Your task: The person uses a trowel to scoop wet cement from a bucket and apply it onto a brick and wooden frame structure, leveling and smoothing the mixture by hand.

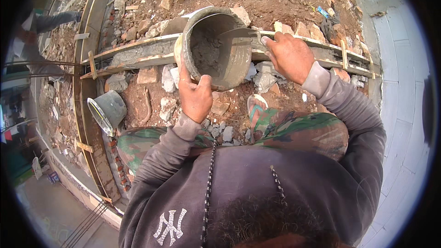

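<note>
A mortar-caked bucket [240,66] is tilted over a narrow trough of wooden boards, its mouth facing me. Wet grey mortar [204,54] lies inside it. My left hand [195,97] grips the bucket at its near left rim, thumb bent over the edge. In my right hand [290,57] is a trowel [240,33], its handle mostly hidden by the fingers. The trowel's blade reaches left into the bucket mouth, near the mortar. Grey concrete [147,54] fills the trough between the boards to the left of the bucket.
A second bucket [110,108] lies tipped at the left, beside a long board form [85,124]. Broken bricks and stones [167,109] cover the soil around my feet. A grey block wall [398,105] rises at the right. Thin rebars [41,64] and another person [43,41] show at far left.
</note>
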The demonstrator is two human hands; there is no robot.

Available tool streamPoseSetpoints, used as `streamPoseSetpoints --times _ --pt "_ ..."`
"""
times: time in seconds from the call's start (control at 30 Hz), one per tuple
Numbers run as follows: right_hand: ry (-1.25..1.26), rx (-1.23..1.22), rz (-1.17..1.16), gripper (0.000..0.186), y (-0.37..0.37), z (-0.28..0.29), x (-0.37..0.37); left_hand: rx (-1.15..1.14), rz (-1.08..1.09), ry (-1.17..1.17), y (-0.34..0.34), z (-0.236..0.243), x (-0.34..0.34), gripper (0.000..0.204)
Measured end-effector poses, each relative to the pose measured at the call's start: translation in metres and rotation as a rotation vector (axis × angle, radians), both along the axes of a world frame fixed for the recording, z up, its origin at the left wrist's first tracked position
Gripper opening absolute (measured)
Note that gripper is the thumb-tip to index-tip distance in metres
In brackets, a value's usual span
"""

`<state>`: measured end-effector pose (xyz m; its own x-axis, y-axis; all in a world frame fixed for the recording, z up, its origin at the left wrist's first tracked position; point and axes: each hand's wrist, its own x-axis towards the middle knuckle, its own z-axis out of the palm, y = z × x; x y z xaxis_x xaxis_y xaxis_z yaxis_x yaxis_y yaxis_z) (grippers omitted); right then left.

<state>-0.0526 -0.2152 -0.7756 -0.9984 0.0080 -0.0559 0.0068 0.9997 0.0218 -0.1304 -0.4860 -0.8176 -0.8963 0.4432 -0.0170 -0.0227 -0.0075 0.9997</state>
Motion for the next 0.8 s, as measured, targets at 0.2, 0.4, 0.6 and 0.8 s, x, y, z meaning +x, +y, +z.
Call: streamPoseSetpoints --times 0.2,0.4,0.6,0.8 --pt "0.212 0.048 0.108 0.039 -0.031 -0.014 -0.006 0.119 0.020 0.161 0.032 0.029 0.016 0.077" --pt "0.267 0.162 -0.091 0.032 -0.005 0.056 -0.035 0.157 -0.080 0.226 0.051 0.044 0.015 0.076" --pt "-0.373 -0.226 0.044 0.035 0.059 0.009 -0.058 0.243 -0.139 0.111 0.061 0.048 0.028 0.077" --pt "-0.706 -1.129 -0.209 0.028 0.059 -0.039 -0.019 0.085 -0.254 -0.035 0.068 0.030 0.018 0.075"
